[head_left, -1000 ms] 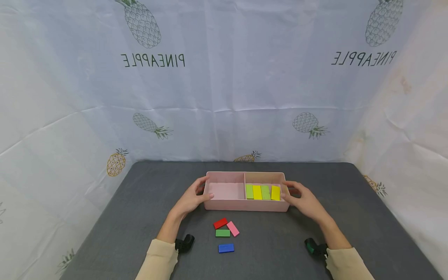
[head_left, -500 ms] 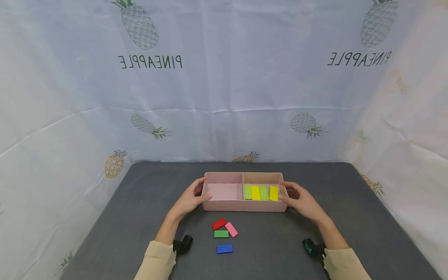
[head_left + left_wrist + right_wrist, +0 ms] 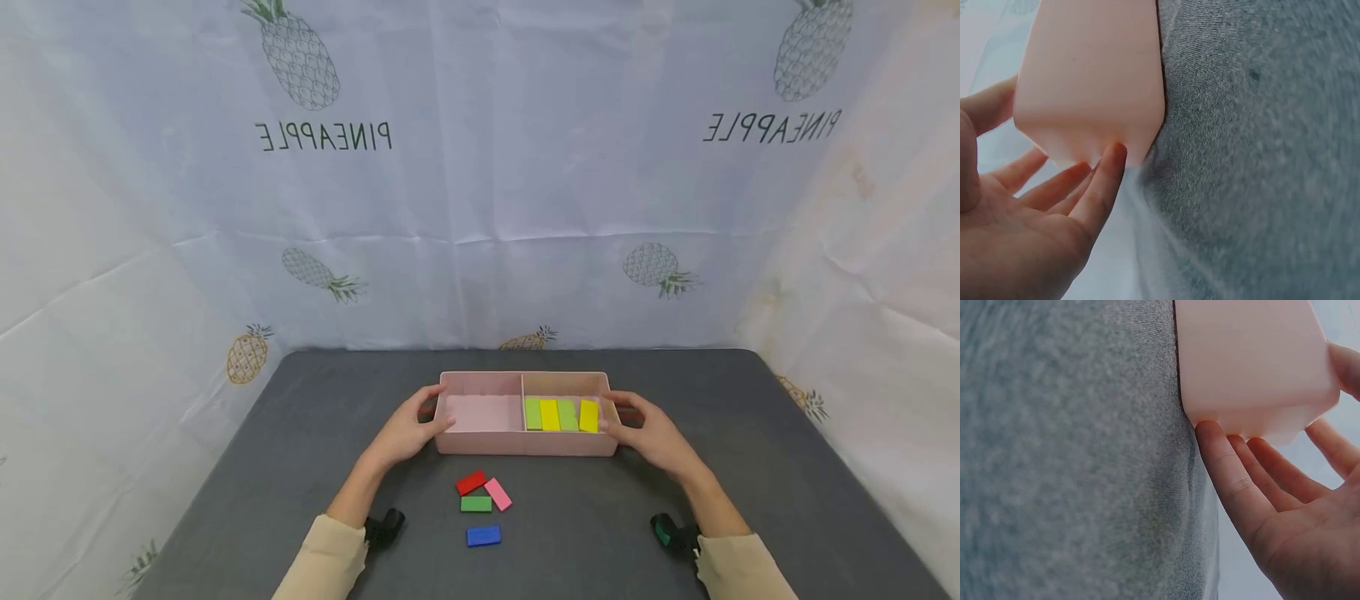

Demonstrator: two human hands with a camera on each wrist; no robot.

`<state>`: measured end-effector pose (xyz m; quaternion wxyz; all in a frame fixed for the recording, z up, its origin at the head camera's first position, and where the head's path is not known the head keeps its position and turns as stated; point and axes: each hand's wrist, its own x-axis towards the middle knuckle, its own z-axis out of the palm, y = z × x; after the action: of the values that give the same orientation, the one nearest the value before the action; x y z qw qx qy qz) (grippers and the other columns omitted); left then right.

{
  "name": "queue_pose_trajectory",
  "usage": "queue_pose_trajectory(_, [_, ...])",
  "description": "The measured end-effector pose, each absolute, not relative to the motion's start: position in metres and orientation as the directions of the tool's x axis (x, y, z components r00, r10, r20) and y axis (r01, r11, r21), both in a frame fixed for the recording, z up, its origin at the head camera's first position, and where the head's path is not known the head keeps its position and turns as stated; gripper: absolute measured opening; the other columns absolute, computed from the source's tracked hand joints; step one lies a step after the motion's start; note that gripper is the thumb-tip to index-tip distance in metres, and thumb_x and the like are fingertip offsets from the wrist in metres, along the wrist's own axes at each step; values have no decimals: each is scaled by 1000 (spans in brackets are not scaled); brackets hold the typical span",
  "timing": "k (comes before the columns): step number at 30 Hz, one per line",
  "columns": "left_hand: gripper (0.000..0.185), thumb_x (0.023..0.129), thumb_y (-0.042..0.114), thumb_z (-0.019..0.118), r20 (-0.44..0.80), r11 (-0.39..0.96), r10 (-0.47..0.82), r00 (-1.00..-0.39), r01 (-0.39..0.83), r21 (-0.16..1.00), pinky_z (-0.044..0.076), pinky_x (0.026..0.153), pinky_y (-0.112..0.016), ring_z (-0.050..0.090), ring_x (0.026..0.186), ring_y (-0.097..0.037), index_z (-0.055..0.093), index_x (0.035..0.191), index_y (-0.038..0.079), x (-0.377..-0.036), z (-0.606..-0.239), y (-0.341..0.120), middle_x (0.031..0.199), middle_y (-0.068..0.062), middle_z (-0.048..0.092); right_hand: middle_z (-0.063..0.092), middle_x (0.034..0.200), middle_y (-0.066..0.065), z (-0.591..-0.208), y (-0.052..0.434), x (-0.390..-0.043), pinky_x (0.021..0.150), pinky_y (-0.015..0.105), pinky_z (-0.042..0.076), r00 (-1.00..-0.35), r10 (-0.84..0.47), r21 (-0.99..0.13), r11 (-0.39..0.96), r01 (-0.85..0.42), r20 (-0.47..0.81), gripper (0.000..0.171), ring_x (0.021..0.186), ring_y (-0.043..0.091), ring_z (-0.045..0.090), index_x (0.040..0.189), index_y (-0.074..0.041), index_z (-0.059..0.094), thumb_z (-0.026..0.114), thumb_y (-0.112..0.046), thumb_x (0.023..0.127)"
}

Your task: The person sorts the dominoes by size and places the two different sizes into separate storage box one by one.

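L hand [image 3: 405, 432]: cupped on the left end wall of the pink tray [image 3: 525, 444], thumb on the near corner, fingers curved round the far side; wrist cam shows fingertips [image 3: 1109, 164] touching the end wall, palm open behind it
R hand [image 3: 651, 433]: mirror grip on the right end wall, fingers [image 3: 1225, 464] pressed to the wall, thumb near the rim
tray pos: btwn both hands, flat on the grey mat [image 3: 750, 467], long side facing the person
tray build: thin moulded plastic, 2 compartments w/ 1 divider; likely light, fairly stiff, smooth walls so prob slippery w/ bare skin
grip advice: take both short ends, squeeze inward evenly, keep level; loose blocks inside would likely slide if tipped
tray load: L-hand compartment has no blocks; R-hand compartment has 4 side by side, 2 light green blocks [image 3: 533, 414] + 2 yellow blocks [image 3: 551, 414], alternating
loose blocks: 4 on mat, near side of tray, btwn the forearms
red block [image 3: 471, 482]: 1, touching pink block [image 3: 498, 493]: 1
dark green block [image 3: 476, 503]: 1, just below those two
blue block [image 3: 483, 535]: 1, apart, closest to the person
block feel: small, rigid, flat, prob light; pinch by long edges
wrist cams [image 3: 384, 527]: 2, one per forearm
backdrop: pineapple-print cloth [image 3: 480, 167] behind + both sides
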<state>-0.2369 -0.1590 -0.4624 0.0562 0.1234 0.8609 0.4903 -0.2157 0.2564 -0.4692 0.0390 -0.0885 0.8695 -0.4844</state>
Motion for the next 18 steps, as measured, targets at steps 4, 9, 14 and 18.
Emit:
queue_pose_trajectory(4, [58, 98, 22, 70, 53, 526, 232, -971, 171, 833, 49, 98, -56, 56, 128, -38, 48, 150, 7, -233, -460, -157, 148, -17, 52, 41, 153, 25, -469, 257, -215, 95, 55, 51, -982, -189, -854, 509, -107, 10, 67, 132, 47, 48, 152, -6, 43, 71, -33, 97])
queue_pose_trajectory(9, [48, 96, 15, 71, 143, 567, 195, -970, 230, 791, 52, 95, -50, 62, 116, -31, 58, 141, 3, -226, -450, -156, 131, -15, 61, 42, 153, 24, -469, 257, -217, 96, 56, 50, -984, -180, -859, 503, -94, 2, 67, 131, 47, 48, 152, -7, 43, 72, -32, 97])
queue_pose_trajectory(14, [36, 95, 11, 72, 225, 582, 156, -962, 274, 765, 52, 94, -47, 62, 107, -26, 66, 130, 4, -216, -439, -152, 120, -11, 65, 42, 152, 24, -470, 257, -218, 97, 55, 50, -984, -177, -853, 516, -77, -18, 68, 131, 46, 48, 152, -7, 43, 71, -34, 97])
queue_pose_trajectory(18, [28, 95, 9, 71, 292, 566, 179, -939, 342, 751, 54, 91, -44, 63, 102, -22, 68, 123, 6, -208, -432, -150, 114, -11, 66, 41, 153, 24, -469, 257, -218, 99, 56, 49, -985, -170, -851, 521, -63, -31, 68, 133, 47, 47, 152, -7, 43, 71, -35, 97])
